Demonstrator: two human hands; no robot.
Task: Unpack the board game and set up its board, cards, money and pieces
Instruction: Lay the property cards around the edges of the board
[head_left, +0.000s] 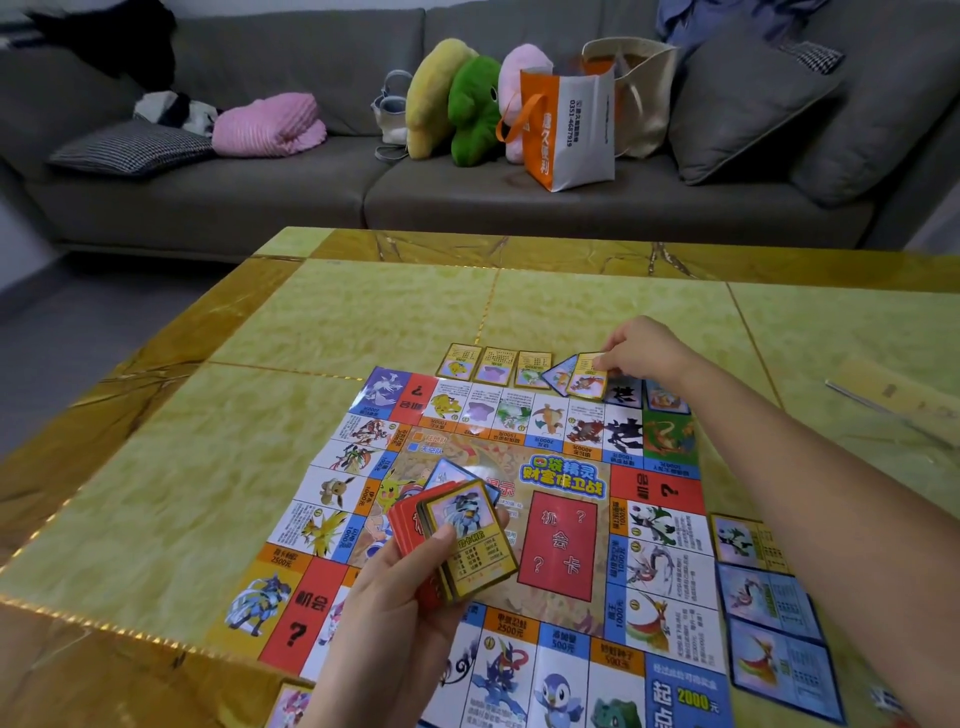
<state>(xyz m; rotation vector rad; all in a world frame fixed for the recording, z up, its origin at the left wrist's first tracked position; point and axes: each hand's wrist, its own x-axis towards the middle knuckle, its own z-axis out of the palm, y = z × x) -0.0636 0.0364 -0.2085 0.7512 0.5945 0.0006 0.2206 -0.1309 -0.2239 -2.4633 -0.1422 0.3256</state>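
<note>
One board, two hands, three plushies

Bare left hand and bare right hand, both forearms uncovered.

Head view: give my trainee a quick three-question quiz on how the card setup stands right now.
1. True or false: the left hand holds nothing.
2. The right hand pinches a yellow card at which part of the board? A. far edge B. near edge C. centre
3. Fill in: ___ yellow cards lie untouched in the row left of that hand.
Key: 1 false, it grips a deck; 2 A; 3 three.
</note>
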